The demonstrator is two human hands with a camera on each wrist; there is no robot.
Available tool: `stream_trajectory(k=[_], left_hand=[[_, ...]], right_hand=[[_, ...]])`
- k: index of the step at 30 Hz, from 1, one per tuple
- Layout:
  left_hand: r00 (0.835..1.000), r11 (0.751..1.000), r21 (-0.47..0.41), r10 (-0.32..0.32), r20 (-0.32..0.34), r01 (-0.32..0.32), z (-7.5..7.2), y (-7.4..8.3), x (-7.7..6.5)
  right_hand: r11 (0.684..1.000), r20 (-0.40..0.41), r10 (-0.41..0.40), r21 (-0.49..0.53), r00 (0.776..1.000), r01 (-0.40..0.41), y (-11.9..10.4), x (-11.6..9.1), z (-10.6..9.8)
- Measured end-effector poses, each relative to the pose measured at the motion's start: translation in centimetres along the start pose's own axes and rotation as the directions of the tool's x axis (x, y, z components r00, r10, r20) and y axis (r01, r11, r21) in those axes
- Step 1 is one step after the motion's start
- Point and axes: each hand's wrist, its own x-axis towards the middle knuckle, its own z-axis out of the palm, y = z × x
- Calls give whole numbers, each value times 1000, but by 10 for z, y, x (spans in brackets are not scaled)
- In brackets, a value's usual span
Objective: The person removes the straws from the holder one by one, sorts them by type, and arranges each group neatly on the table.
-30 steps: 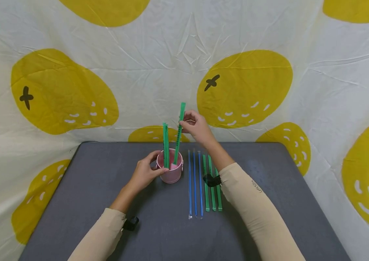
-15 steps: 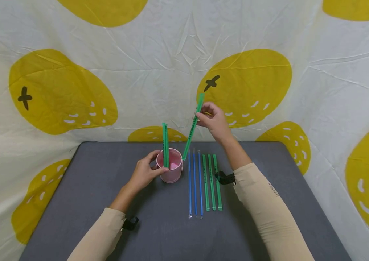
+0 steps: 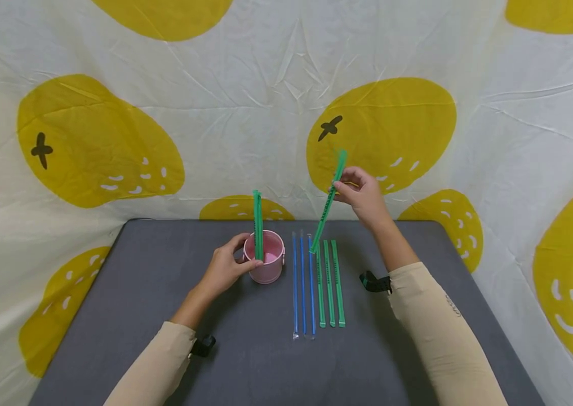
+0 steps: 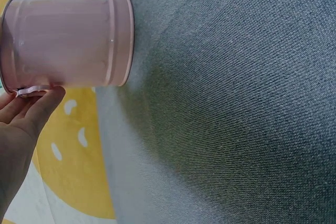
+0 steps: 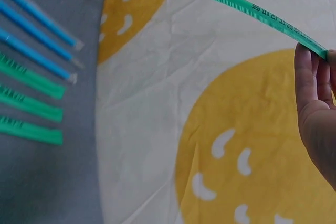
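My left hand (image 3: 225, 265) grips the small pink bucket (image 3: 267, 274) at its left side, thumb on the front rim and fingers behind. Green wrapped straws (image 3: 258, 225) with black print stand bunched in the bucket, near the thumb; their exact number is hard to tell. In the left wrist view the fingers lie by the bucket's handle lug (image 4: 34, 90). Up and to the right, my right hand (image 3: 364, 197) pinches another green wrapped straw (image 3: 328, 206) in its upper half. That straw slants, its lower end over the straws on the table; in the right wrist view it runs up leftward.
On the grey table (image 3: 154, 293), right of the bucket, three blue straws (image 3: 303, 287) in clear wrappers lie side by side. Beside them lie three green wrapped straws (image 3: 331, 287). A white cloth with yellow fruit shapes (image 3: 245, 129) hangs behind the table.
My right hand has lifted the green wrapped straw out of the bucket and carried it right, over the straws lying on the table. The left hand and bucket have stayed put.
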Motion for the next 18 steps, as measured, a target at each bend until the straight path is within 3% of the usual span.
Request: stream_trajectory(k=[9,18], left_hand=[[1000,1000,-1,11,-3,-11,0,-3,-1],[1000,1000,-5,12,-7,-12,1,-4,-1]], right_hand=[[988,-9,93,-125,996,-93,28,-19,-31],[898,-13,219,-387,976,-207,59,-40,-60]])
